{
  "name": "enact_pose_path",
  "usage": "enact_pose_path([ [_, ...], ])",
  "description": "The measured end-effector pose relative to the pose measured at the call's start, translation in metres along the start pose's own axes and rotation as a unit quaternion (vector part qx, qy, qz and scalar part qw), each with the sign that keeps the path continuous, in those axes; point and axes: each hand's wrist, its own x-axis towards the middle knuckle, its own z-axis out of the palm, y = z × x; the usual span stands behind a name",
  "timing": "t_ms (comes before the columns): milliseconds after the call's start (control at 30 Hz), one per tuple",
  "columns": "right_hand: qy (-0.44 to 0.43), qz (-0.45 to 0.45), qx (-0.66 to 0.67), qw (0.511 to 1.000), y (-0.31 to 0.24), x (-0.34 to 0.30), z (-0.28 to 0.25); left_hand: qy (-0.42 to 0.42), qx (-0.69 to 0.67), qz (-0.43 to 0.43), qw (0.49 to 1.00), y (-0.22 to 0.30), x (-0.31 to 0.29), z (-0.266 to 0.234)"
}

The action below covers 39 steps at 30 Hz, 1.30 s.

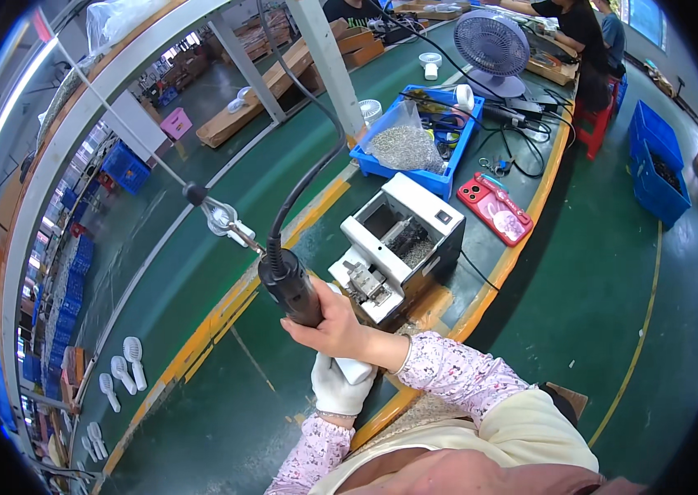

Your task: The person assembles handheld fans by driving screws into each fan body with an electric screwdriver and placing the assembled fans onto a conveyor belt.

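My right hand point(334, 326) is bare and wraps round a black electric screwdriver point(289, 289). Its cord rises from the top end, where a hook and balancer line point(194, 194) also hang. Below it, my left hand point(337, 391), in a white glove, holds a smooth white plastic piece point(354, 370). Most of that piece is hidden behind my right hand and wrist, and so is the screwdriver's tip. Just beyond my hands stands a white screw feeder point(423, 202) with an open top, small screws inside and a metal pick-up head point(368, 282) at its near left.
Behind the feeder sits a blue bin point(452, 177) holding a bag of screws point(405, 148). A red-cased phone point(495, 209) lies by the bench edge, near keys point(495, 167). A grey desk fan point(493, 49) stands farther back. White handheld fans point(133, 361) lie far left. Other people sit beyond.
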Motion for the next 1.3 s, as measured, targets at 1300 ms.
enact_pose_path([
  [1300, -0.009, -0.023, -0.016, 1.000, -0.006, 0.000, 0.001, 0.042, -0.529, -0.259, 0.807, 0.003, 0.004, -0.005],
])
